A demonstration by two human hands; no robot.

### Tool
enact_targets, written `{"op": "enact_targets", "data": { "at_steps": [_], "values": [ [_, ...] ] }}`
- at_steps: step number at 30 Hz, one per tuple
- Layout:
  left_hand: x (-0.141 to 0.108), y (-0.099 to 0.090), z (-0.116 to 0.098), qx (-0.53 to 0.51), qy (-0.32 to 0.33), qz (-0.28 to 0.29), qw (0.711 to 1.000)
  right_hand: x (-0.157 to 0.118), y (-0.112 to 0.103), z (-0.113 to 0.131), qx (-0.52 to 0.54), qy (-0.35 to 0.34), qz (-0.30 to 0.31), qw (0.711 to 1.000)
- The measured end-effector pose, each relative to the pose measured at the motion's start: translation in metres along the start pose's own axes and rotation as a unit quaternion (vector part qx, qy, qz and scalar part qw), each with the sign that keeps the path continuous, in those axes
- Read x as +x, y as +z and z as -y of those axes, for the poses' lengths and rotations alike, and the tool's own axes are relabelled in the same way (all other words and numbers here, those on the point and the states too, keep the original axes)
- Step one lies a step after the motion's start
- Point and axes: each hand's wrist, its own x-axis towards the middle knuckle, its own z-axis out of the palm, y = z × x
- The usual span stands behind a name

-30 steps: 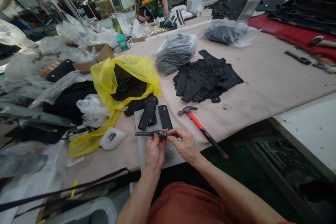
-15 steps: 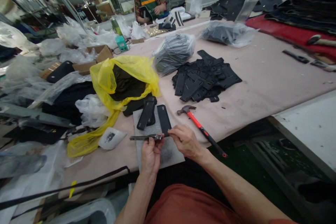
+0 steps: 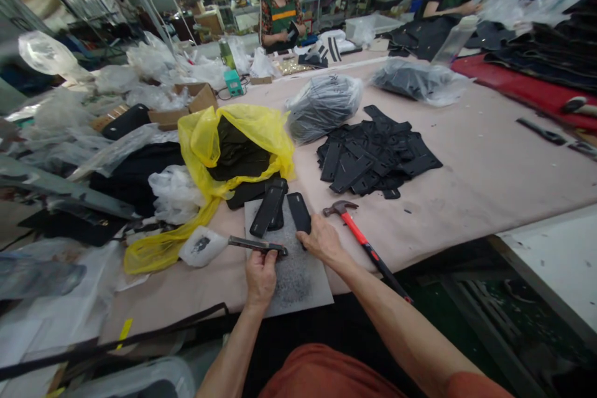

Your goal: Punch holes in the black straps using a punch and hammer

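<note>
My left hand (image 3: 261, 273) grips a slim, dark metal punch (image 3: 256, 245), which lies level above a grey board (image 3: 303, 289) speckled with black bits. With thumb and fingers, my right hand (image 3: 324, 239) pinches the near end of a flat black strip (image 3: 298, 210) on the same board. The fingers hide that end of the strip. Left of it, more black strips (image 3: 267, 210) lie stacked and overlapping. A claw hammer (image 3: 357, 230) with a red and black handle rests to the right of my right hand.
Beyond the board stands an open yellow bag (image 3: 193, 165) of dark pieces. A heap of black slotted pieces (image 3: 373, 152) lies behind the hammer, near a filled plastic bag (image 3: 324, 106). Another metal tool (image 3: 541, 130) is at far right. A co-worker (image 3: 282, 12) works across the table.
My right hand has left the end of the punch and taken hold of the black strip. My left hand, with the punch, has drawn slightly away to the left. The view has tilted up.
</note>
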Motion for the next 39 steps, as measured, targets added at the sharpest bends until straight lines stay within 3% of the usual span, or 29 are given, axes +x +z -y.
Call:
{"op": "enact_targets", "data": {
  "at_steps": [5,8,10,12,14,16,18,22,25,28,39],
  "values": [
    [-0.004,0.001,-0.001,0.025,0.024,0.011,0.999,0.020,-0.011,-0.033,0.148,0.028,0.018,0.988],
    [-0.004,0.002,-0.002,0.028,0.025,0.000,0.999,0.045,-0.037,-0.056,0.218,0.055,-0.059,0.973],
    [-0.004,0.002,-0.001,0.026,0.028,-0.003,0.999,0.064,-0.060,-0.063,0.164,0.069,-0.152,0.972],
    [-0.004,0.002,0.000,0.025,0.032,-0.002,0.999,0.079,-0.079,-0.059,0.046,0.061,-0.253,0.965],
    [-0.005,0.002,0.001,0.027,0.032,-0.004,0.999,0.088,-0.085,-0.044,-0.039,0.002,-0.298,0.954],
    [-0.005,0.002,0.002,0.026,0.032,-0.005,0.999,0.091,-0.073,-0.018,-0.036,-0.112,-0.249,0.961],
    [-0.005,0.002,0.003,0.022,0.032,-0.003,0.999,0.089,-0.049,0.015,-0.008,-0.237,-0.134,0.962],
    [-0.004,0.002,0.002,0.024,0.037,-0.003,0.999,0.088,-0.002,0.075,-0.098,-0.382,0.026,0.919],
    [-0.004,0.001,0.001,0.029,0.043,-0.006,0.999,0.095,0.012,0.099,-0.184,-0.427,0.096,0.880],
    [-0.003,0.001,0.001,0.040,0.051,-0.009,0.998,0.104,0.012,0.107,-0.228,-0.449,0.137,0.853],
    [-0.002,0.001,-0.002,0.066,0.065,-0.012,0.996,0.117,0.008,0.102,-0.261,-0.483,0.140,0.824]
  ]
}}
